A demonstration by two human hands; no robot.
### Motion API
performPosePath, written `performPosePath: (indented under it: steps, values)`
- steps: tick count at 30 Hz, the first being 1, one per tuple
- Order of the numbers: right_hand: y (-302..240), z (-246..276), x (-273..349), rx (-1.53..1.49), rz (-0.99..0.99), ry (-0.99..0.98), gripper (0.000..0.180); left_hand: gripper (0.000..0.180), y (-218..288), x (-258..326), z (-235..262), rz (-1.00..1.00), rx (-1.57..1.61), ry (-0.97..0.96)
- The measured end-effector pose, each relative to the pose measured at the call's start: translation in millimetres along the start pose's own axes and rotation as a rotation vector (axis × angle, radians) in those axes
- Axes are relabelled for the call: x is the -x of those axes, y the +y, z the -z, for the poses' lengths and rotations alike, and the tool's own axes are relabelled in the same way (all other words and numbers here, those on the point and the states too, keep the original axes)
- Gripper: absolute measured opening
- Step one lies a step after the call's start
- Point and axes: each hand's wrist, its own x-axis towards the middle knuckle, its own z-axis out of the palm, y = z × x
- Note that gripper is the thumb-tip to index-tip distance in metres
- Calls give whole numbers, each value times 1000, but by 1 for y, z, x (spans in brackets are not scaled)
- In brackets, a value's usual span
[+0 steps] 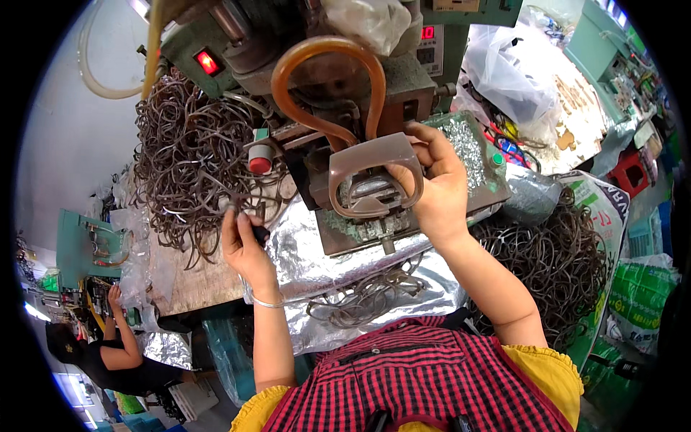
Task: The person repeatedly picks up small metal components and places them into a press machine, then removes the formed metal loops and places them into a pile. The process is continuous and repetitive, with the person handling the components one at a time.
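At the workbench's left side, beside a heap of brown rings (188, 155), my left hand (245, 245) pinches a small dark piece (258, 232) between closed fingers. At the green machine (338, 79) in the middle, my right hand (435, 187) grips the brown handle-shaped frame (371, 176) over silver foil (317, 259).

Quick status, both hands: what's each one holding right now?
Left hand: closed on a small dark piece.
Right hand: gripping the brown handle-shaped part at the machine.
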Motion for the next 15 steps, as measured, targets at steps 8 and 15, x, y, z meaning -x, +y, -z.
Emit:
performPosePath:
  steps: [8, 15]
  values:
    - [-11, -22, -1, -279, -131, -22, 45, 25, 112, -35, -85, -779, 217, -168]
    - [-52, -6, 33, -76, -37, -216, 64, 25, 105, -10, -53, -655, 77, -183]
